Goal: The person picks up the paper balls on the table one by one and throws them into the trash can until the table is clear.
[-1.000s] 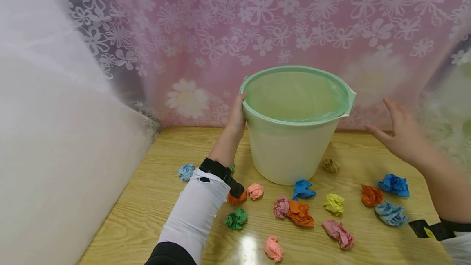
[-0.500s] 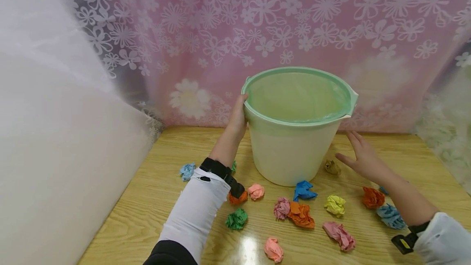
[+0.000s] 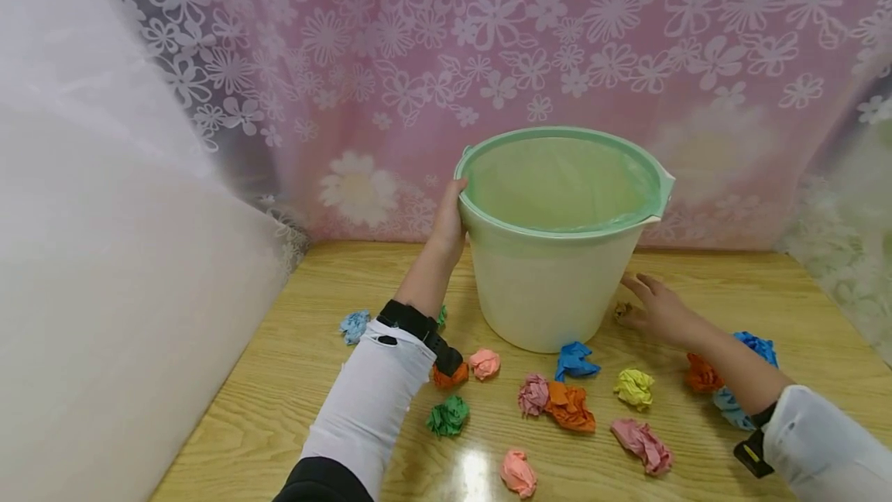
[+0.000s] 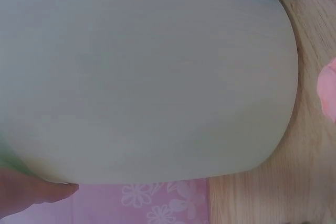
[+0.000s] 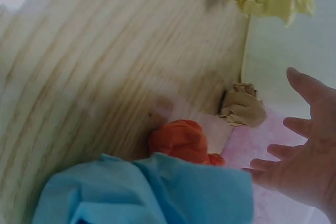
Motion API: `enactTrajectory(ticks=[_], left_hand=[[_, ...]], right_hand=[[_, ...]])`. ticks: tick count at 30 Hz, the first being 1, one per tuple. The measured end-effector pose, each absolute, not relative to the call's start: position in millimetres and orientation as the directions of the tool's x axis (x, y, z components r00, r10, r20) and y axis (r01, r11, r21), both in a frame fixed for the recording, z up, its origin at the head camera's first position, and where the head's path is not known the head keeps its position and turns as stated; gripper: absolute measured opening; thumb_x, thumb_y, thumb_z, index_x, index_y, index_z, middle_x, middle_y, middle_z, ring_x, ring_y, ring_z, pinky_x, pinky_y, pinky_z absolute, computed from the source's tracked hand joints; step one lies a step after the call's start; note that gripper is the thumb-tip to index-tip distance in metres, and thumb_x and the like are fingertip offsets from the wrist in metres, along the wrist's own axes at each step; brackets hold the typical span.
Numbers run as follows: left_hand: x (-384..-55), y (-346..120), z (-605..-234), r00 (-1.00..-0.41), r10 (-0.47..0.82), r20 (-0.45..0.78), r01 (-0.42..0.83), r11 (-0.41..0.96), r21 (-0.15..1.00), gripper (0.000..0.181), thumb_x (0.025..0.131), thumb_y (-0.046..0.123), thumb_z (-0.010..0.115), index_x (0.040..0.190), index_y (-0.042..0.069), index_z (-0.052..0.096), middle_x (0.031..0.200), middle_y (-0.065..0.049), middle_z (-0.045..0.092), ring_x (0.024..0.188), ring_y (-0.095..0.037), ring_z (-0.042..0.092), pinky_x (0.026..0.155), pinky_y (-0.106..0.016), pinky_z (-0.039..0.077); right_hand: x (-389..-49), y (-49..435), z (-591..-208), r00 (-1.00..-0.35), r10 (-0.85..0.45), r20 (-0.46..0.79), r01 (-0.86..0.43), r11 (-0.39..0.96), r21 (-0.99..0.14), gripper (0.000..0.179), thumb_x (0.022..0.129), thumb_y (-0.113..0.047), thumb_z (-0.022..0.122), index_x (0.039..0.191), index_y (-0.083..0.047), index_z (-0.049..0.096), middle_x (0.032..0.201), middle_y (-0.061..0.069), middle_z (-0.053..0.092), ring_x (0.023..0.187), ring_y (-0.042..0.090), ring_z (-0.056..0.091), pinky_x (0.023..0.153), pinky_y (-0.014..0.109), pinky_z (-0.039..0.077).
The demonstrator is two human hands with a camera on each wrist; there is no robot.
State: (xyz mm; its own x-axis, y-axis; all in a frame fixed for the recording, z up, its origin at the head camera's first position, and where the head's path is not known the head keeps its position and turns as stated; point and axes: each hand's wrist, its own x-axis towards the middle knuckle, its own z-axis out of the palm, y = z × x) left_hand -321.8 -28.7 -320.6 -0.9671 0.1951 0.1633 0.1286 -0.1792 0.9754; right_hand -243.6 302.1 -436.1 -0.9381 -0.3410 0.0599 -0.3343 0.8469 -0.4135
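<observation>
A crumpled brown paper ball (image 5: 242, 107) lies on the table (image 3: 334, 417) at the right foot of a pale bucket (image 3: 543, 285), just ahead of my right hand (image 3: 658, 316), whose fingers are spread and grasp nothing. From above, that hand covers part of the ball; from the wrist, a gap shows between the two, and I cannot tell whether any finger touches it.

My left hand (image 3: 448, 227) grips the bucket's far-left side, thumb at the rim, the other fingers hidden behind the wall.

The ball is roughly round, with neither a clear long axis nor a way it points. The bucket stands mouth up, its long axis vertical, its pointed lip (image 3: 667, 186) turned to my right and a green lining (image 3: 564, 177) inside.

On the ball's left, the bucket wall sits close. A blue ball (image 3: 576, 361) lies at the bucket's front foot and a yellow ball (image 3: 634, 389) nearer me, with wood grain between it and the brown one. Under my right forearm sit an orange-red ball (image 3: 702, 375) and a light blue ball (image 3: 730, 409). Beyond my fingers, tabletop runs back to its rear edge and a pink floral sheet (image 3: 418, 60).
</observation>
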Motion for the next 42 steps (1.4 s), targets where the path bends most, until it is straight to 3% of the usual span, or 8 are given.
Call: enactTrajectory(ticks=[7, 16, 24, 35, 42], left_hand=[[-320.3, -27.4, -319.6, -0.972, 0.177, 0.155, 0.122, -0.185, 0.975, 0.059, 0.089, 0.050, 0.030, 0.137, 0.016, 0.039, 0.142, -0.002, 0.033, 0.128, -0.015, 0.027, 0.110, -0.046, 0.015], [-319.9, -26.7, -320.0, -0.974, 0.167, 0.149, 0.116, -0.192, 0.974, 0.060, 0.089, 0.051, 0.031, 0.136, 0.014, 0.039, 0.142, -0.005, 0.034, 0.129, -0.016, 0.027, 0.110, -0.046, 0.016], [-321.0, -27.5, -321.2, -0.973, 0.168, 0.161, 0.128, -0.191, 0.973, 0.060, 0.089, 0.050, 0.031, 0.136, 0.014, 0.039, 0.143, -0.002, 0.032, 0.128, -0.013, 0.027, 0.110, -0.046, 0.016], [-320.5, -27.4, -321.6, -0.972, 0.187, 0.140, 0.108, -0.173, 0.979, 0.061, 0.088, 0.054, 0.031, 0.140, 0.022, 0.033, 0.148, 0.007, 0.021, 0.134, -0.013, 0.017, 0.110, -0.048, 0.015], [-321.7, -27.8, -321.6, -0.971, 0.184, 0.153, 0.119, -0.183, 0.976, 0.061, 0.088, 0.053, 0.031, 0.139, 0.021, 0.033, 0.145, 0.004, 0.026, 0.131, -0.014, 0.022, 0.109, -0.048, 0.017]], right_hand=[[-250.1, 304.5, -451.7, -0.917, -0.398, 0.018, -0.373, 0.841, -0.392, 0.064, 0.083, -0.021, 0.065, 0.130, 0.011, 0.035, 0.130, 0.043, 0.028, 0.112, 0.060, 0.030, 0.087, 0.069, 0.033], [-246.2, 304.4, -457.5, -0.899, -0.437, -0.001, -0.409, 0.842, -0.351, 0.058, 0.080, -0.019, 0.067, 0.126, 0.008, 0.043, 0.124, 0.041, 0.037, 0.107, 0.057, 0.038, 0.085, 0.065, 0.038], [-244.4, 313.1, -462.5, -0.890, -0.451, -0.065, -0.410, 0.855, -0.319, 0.046, 0.080, -0.018, 0.067, 0.117, 0.003, 0.051, 0.114, 0.034, 0.044, 0.098, 0.050, 0.046, 0.080, 0.055, 0.042], [-245.6, 316.7, -468.0, -0.862, -0.504, 0.054, -0.499, 0.825, -0.264, 0.032, 0.074, -0.009, 0.071, 0.102, -0.002, 0.059, 0.097, 0.019, 0.054, 0.083, 0.032, 0.054, 0.070, 0.046, 0.049], [-248.7, 316.1, -466.1, -0.855, -0.516, 0.062, -0.514, 0.822, -0.246, 0.024, 0.075, -0.006, 0.070, 0.095, -0.002, 0.059, 0.087, 0.011, 0.052, 0.075, 0.023, 0.052, 0.064, 0.038, 0.048]])
